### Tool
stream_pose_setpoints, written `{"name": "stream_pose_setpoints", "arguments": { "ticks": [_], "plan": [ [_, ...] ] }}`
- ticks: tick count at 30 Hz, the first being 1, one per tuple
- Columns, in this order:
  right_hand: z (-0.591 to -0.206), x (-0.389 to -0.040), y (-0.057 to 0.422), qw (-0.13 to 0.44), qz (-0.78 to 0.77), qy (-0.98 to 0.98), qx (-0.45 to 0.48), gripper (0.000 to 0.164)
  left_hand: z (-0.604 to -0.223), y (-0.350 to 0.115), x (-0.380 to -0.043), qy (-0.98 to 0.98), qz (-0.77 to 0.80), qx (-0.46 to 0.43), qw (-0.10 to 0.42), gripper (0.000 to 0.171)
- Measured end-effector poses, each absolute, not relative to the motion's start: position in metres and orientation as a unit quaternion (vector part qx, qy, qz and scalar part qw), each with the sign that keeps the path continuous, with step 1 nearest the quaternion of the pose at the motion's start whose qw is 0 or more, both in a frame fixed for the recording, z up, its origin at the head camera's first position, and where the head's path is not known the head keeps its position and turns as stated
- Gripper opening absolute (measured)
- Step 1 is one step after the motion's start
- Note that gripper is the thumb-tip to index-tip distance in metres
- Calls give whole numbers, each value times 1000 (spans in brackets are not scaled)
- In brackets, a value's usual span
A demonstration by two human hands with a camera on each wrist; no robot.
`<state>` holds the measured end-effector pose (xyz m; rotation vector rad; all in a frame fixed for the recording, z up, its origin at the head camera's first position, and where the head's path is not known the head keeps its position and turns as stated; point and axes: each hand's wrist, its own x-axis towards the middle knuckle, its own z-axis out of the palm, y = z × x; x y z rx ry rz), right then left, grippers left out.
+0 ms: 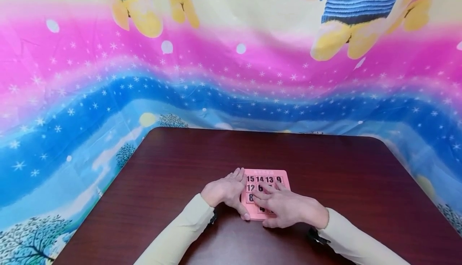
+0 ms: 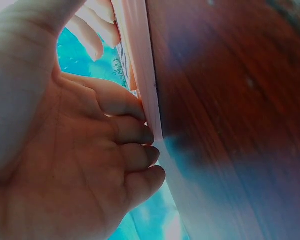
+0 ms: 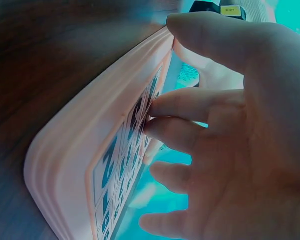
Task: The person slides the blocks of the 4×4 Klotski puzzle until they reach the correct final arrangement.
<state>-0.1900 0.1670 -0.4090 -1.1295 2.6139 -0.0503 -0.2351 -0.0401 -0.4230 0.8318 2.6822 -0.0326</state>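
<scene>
A pink sliding number puzzle (image 1: 258, 217) lies on the table, its square tiles printed with black numbers such as 15, 14, 12 and 8. Along its left side rests my left hand (image 1: 227, 189), fingers extended toward the far left corner and thumb at the near left corner. In the left wrist view, fingertips (image 2: 152, 155) touch the puzzle's side edge. My right hand (image 1: 288, 207) reaches over the tiles from the right and covers several of them. In the right wrist view, its index and middle fingers (image 3: 179, 132) touch the tiles, while the thumb is by the frame's near edge.
The dark reddish-brown table (image 1: 195, 152) extends around the puzzle, with rounded far corners. Behind it hangs a colourful cloth (image 1: 231, 72) with snowflakes and cartoon bears. Dark straps (image 1: 319, 237) show at the wrists, below pale sleeves.
</scene>
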Motion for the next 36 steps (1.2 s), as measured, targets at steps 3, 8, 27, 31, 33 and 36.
{"name": "stream_pose_setpoints", "arguments": {
  "ticks": [3,8,27,31,33,36],
  "plan": [
    [-408,-188,166,142,-9,907,-396,70,-423,-40,-236,942,-12,291,164,131],
    [-406,-181,166,129,6,901,-414,70,-423,-40,-236,943,-18,291,160,131],
    [-400,-187,168,128,-37,904,-406,57,-425,-40,-233,943,-18,288,169,131],
    [-400,-202,166,130,-41,915,-380,56,-424,-40,-234,943,-21,285,170,132],
    [-401,-208,164,141,-41,918,-369,57,-424,-39,-235,944,-18,284,169,133],
    [-405,-213,162,159,-38,919,-358,58,-424,-39,-236,942,-14,288,170,133]
  ]
}}
